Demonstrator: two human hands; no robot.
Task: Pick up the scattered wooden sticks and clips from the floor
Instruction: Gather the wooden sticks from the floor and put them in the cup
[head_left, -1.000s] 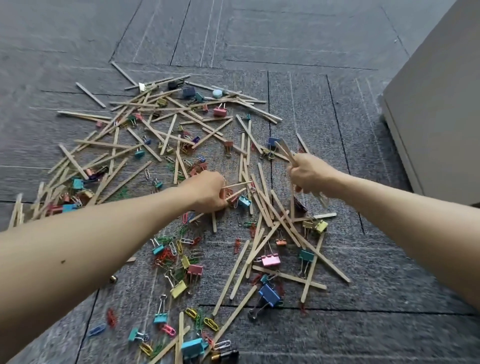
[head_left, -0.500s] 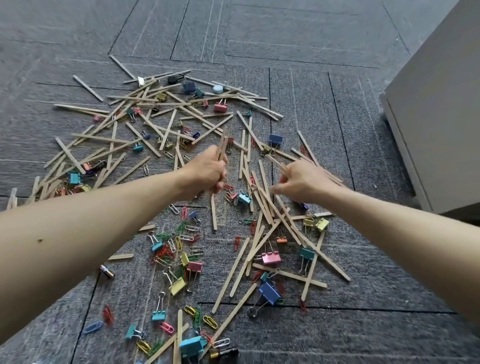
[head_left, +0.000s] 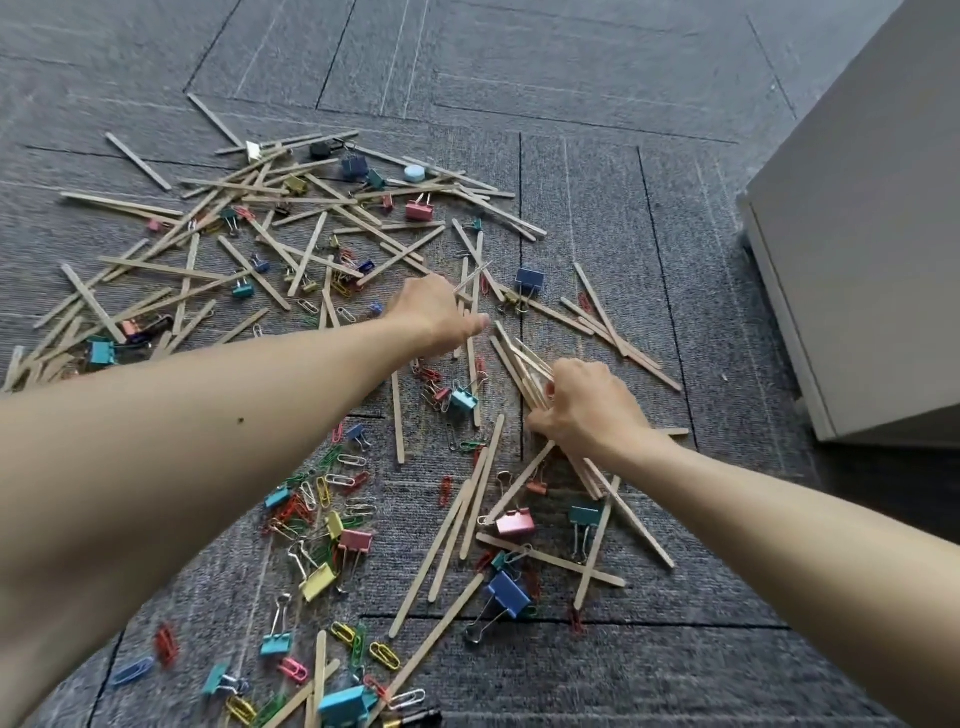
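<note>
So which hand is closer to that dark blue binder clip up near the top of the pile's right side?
Left. The left hand is just left of the dark blue binder clip; the right hand sits farther below it, gripping sticks.

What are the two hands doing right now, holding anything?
Left hand: closed on a thin pale wooden stick.
Right hand: closed on a bundle of thin pale wooden sticks.

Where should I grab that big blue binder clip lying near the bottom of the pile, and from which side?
Take the blue binder clip by its wire handles, which lie folded out flat toward the lower left onto bare carpet. Come in from that side, probably with a thumb-and-finger pinch. Its body is crowded by a wooden stick and small clips.
</note>
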